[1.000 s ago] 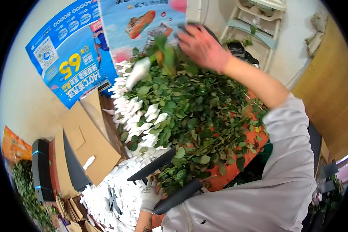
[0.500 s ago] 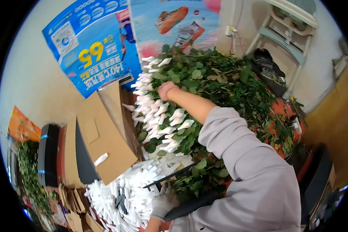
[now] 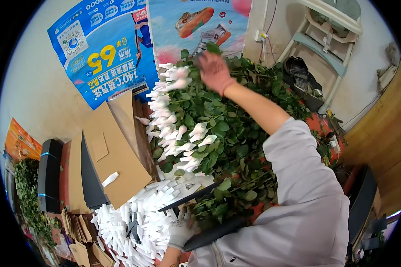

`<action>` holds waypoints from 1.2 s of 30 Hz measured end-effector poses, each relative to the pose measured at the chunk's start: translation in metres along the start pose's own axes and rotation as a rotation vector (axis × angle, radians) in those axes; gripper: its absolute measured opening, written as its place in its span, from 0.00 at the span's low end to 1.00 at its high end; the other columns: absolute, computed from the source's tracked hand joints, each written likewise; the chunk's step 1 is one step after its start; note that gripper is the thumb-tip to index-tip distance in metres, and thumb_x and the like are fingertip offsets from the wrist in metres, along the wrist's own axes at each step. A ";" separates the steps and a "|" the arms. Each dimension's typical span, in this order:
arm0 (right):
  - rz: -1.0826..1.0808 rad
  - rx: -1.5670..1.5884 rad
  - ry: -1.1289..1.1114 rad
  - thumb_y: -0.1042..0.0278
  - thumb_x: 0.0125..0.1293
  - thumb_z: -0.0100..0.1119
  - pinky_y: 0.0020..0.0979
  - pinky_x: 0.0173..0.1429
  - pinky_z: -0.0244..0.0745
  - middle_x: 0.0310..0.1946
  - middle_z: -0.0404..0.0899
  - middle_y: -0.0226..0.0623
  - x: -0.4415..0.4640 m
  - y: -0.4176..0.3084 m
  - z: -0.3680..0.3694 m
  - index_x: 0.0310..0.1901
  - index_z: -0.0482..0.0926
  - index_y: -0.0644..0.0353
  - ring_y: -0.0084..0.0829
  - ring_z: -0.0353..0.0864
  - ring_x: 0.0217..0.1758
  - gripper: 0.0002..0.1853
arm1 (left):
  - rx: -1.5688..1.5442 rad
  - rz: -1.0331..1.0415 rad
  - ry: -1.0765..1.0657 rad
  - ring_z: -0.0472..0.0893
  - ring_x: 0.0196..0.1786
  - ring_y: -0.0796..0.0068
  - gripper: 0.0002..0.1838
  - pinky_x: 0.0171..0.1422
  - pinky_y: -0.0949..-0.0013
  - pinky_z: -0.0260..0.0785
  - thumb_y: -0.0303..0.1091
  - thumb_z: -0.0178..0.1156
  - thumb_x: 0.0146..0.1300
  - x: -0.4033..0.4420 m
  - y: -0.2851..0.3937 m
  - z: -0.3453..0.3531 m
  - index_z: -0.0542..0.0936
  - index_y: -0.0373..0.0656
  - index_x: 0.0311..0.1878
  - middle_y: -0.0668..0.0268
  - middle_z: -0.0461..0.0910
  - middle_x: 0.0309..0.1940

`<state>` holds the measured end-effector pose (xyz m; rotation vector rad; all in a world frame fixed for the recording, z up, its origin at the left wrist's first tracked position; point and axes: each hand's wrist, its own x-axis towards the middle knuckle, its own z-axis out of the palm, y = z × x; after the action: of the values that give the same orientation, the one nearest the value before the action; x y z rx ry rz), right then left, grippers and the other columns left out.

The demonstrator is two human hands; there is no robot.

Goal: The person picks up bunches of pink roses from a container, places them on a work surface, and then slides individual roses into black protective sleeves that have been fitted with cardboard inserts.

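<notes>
Reaching over a broad heap of leafy green stems, the person's right hand is blurred; whether its fingers are clamped on a stem cannot be told. Left of this hand, white bulb-shaped covers crowd along the heap's edge. Well below, the left hand, in a pale knit glove, sits between two long black boards, leafy stems just to its right; its finger positions are unclear. Left of it spread loose white slender pieces.
</notes>
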<state>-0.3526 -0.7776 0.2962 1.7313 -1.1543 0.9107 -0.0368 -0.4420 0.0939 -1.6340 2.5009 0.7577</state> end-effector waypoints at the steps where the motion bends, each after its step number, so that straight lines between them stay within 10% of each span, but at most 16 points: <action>1: -0.042 0.098 -0.397 0.68 0.54 0.48 0.38 0.52 0.68 0.44 0.74 0.40 -0.026 0.000 0.020 0.43 0.73 0.57 0.39 0.73 0.49 0.14 | -0.005 0.005 0.020 0.81 0.45 0.56 0.38 0.45 0.57 0.74 0.49 0.55 0.55 0.000 -0.001 0.001 0.58 0.50 0.69 0.59 0.61 0.67; 2: -0.248 0.000 -0.345 0.64 0.56 0.49 0.39 0.56 0.67 0.48 0.73 0.45 -0.078 0.006 0.054 0.47 0.73 0.58 0.41 0.72 0.53 0.17 | -0.011 0.006 0.036 0.81 0.44 0.56 0.38 0.44 0.58 0.74 0.49 0.55 0.55 -0.001 -0.001 0.003 0.58 0.50 0.69 0.59 0.61 0.67; 7: 0.126 0.194 -0.676 0.64 0.54 0.55 0.38 0.59 0.66 0.46 0.76 0.41 -0.037 -0.004 -0.028 0.46 0.76 0.54 0.41 0.72 0.54 0.16 | -0.001 -0.025 -0.007 0.80 0.48 0.59 0.37 0.47 0.58 0.73 0.50 0.53 0.56 -0.001 0.000 0.003 0.58 0.49 0.69 0.60 0.59 0.68; 13: -0.323 0.334 -1.036 0.58 0.57 0.50 0.35 0.63 0.63 0.54 0.74 0.39 -0.046 -0.028 -0.012 0.40 0.81 0.45 0.37 0.72 0.59 0.12 | 0.023 -0.002 0.019 0.81 0.45 0.58 0.38 0.45 0.59 0.74 0.48 0.54 0.55 -0.001 0.001 -0.001 0.57 0.49 0.70 0.60 0.61 0.67; 20: -0.574 0.006 -1.294 0.68 0.50 0.52 0.33 0.44 0.71 0.40 0.79 0.38 -0.059 -0.072 0.039 0.39 0.80 0.57 0.33 0.76 0.44 0.14 | 0.041 -0.101 -0.122 0.79 0.50 0.59 0.38 0.50 0.58 0.72 0.53 0.53 0.56 0.003 0.012 -0.016 0.59 0.49 0.69 0.59 0.59 0.68; 24: -0.559 -0.146 -1.003 0.67 0.53 0.49 0.33 0.43 0.73 0.41 0.78 0.39 -0.016 -0.048 -0.008 0.42 0.78 0.55 0.33 0.77 0.44 0.15 | 0.038 -0.068 -0.089 0.79 0.50 0.60 0.39 0.51 0.59 0.72 0.54 0.54 0.55 0.003 0.005 -0.007 0.59 0.48 0.69 0.58 0.60 0.67; 29: 0.343 0.066 -0.608 0.56 0.58 0.50 0.40 0.53 0.71 0.43 0.78 0.45 0.093 0.056 -0.066 0.47 0.75 0.50 0.44 0.77 0.48 0.17 | 0.029 -0.025 -0.024 0.79 0.50 0.61 0.38 0.50 0.59 0.72 0.53 0.54 0.55 0.002 0.001 -0.001 0.61 0.46 0.68 0.58 0.61 0.67; 32: 0.208 0.008 -0.163 0.56 0.55 0.55 0.39 0.51 0.72 0.38 0.80 0.45 0.114 0.147 -0.073 0.41 0.78 0.55 0.43 0.79 0.44 0.15 | 0.031 -0.042 -0.055 0.78 0.52 0.62 0.37 0.51 0.59 0.72 0.52 0.54 0.56 0.001 0.006 -0.009 0.62 0.46 0.67 0.58 0.61 0.67; 36: 0.202 0.137 -0.455 0.62 0.55 0.56 0.36 0.50 0.72 0.36 0.80 0.45 0.129 0.186 -0.118 0.41 0.78 0.56 0.43 0.79 0.42 0.13 | 0.108 0.042 0.047 0.77 0.54 0.61 0.36 0.53 0.58 0.70 0.50 0.54 0.55 0.005 -0.005 -0.001 0.63 0.47 0.67 0.58 0.63 0.66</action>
<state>-0.5018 -0.7534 0.5023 2.0256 -1.6172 0.7450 -0.0341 -0.4479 0.0914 -1.5873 2.5665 0.5830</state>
